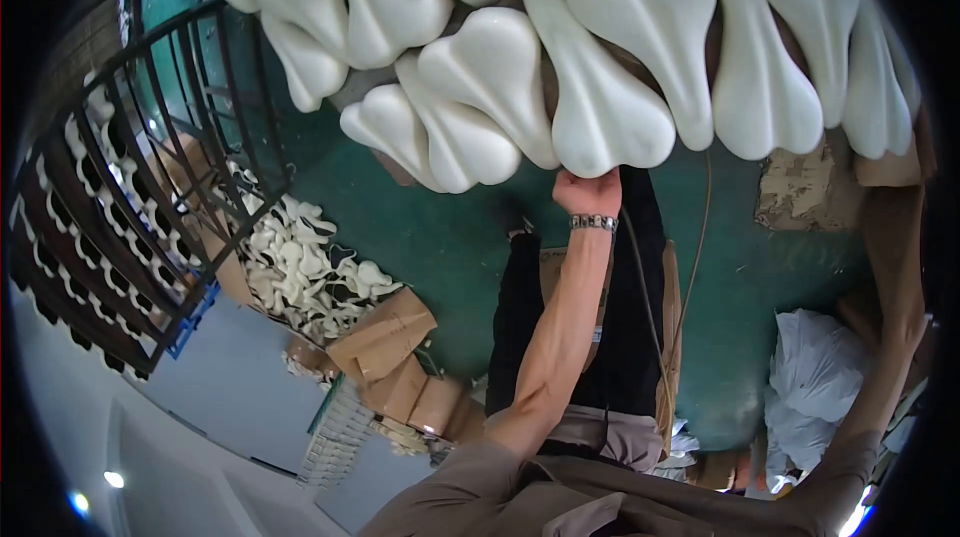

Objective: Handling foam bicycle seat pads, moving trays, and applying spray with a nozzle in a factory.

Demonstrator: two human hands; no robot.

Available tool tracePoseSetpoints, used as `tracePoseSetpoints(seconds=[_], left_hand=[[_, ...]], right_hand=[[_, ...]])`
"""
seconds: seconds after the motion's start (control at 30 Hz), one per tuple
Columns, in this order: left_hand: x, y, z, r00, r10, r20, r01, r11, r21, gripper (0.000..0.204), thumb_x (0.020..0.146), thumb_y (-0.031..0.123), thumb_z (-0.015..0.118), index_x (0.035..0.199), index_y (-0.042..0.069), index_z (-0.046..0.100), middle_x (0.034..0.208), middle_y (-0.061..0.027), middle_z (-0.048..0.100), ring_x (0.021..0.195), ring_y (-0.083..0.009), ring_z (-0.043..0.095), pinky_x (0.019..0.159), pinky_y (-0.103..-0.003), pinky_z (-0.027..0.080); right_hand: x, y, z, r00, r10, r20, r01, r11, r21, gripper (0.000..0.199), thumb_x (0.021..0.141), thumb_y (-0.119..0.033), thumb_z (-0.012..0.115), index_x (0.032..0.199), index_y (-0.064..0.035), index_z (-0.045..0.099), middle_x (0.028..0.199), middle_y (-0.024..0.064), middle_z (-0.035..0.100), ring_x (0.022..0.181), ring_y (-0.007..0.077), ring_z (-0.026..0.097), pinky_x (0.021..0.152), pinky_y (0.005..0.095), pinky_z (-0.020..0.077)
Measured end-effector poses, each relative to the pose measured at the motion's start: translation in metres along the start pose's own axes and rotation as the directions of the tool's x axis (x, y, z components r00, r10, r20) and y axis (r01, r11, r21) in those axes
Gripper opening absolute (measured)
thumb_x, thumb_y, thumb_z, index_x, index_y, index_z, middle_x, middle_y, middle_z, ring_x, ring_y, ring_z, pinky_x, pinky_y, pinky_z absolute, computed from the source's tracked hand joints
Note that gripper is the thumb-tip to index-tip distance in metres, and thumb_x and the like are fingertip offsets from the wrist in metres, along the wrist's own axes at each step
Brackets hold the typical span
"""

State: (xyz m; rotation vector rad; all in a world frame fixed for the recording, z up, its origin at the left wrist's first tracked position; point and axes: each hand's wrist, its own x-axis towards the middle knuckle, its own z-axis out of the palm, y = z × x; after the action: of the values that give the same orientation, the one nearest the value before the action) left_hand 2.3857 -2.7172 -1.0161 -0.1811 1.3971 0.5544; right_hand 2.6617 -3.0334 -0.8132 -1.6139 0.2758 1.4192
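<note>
Head view shows the left hand (587, 192) closed on the narrow end of a white saddle-shaped moulding (612, 87) among many stacked alike, not yet pulled free; right hand's grip hidden.

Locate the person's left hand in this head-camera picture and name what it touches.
The left hand sits just right of centre, wearing a wristband, gripping the lower end of a white moulded piece among similar pieces overhead.

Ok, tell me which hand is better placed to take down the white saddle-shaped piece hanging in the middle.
Left. The left hand touches the lower edge of the white saddle-shaped piece. The right forearm rises along the picture's right edge, far off, its hand hidden.
</note>
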Motion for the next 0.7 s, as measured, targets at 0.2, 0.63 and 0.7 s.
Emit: tracePoseSetpoints(seconds=[0.2, 0.63, 0.7], left_hand=[[-0.060, 0.020, -0.028, 0.971, 0.040, 0.234, -0.040, 0.999, -0.005, 0.045, 0.096, 0.020, 0.052, 0.139, 0.007, 0.058, 0.143, -0.0095, 0.061, 0.129, -0.0311, 0.059, 0.104, -0.049, 0.051], [-0.219, 0.249, -0.108, 0.850, 0.188, 0.492, -0.243, 0.969, 0.049, 0.027, 0.089, 0.003, 0.074, 0.114, 0.004, 0.065, 0.092, -0.0051, 0.072, 0.082, -0.0191, 0.072, 0.084, -0.045, 0.065], [-0.235, 0.332, -0.105, 0.858, 0.220, 0.464, -0.294, 0.951, 0.093, 0.027, 0.088, 0.003, 0.075, 0.113, 0.004, 0.065, 0.093, -0.0050, 0.072, 0.081, -0.0193, 0.071, 0.083, -0.045, 0.065]], right_hand=[[-0.093, 0.181, -0.276, 0.999, -0.040, 0.010, 0.040, 0.998, -0.042, 0.056, 0.108, -0.042, 0.036, 0.140, -0.0017, 0.060, 0.137, 0.0166, 0.063, 0.127, 0.0311, 0.057, 0.108, 0.0415, 0.0423], [-0.149, 0.024, -0.146, 0.829, -0.508, -0.232, 0.438, 0.849, -0.296, 0.046, 0.106, -0.033, 0.044, 0.132, -0.0008, 0.065, 0.123, 0.0139, 0.071, 0.111, 0.0263, 0.067, 0.096, 0.0397, 0.0524], [-0.100, 0.002, -0.045, 0.834, -0.486, -0.261, 0.434, 0.870, -0.233, 0.045, 0.105, -0.031, 0.045, 0.131, -0.0007, 0.066, 0.121, 0.0135, 0.072, 0.108, 0.0256, 0.069, 0.094, 0.0395, 0.0539]])
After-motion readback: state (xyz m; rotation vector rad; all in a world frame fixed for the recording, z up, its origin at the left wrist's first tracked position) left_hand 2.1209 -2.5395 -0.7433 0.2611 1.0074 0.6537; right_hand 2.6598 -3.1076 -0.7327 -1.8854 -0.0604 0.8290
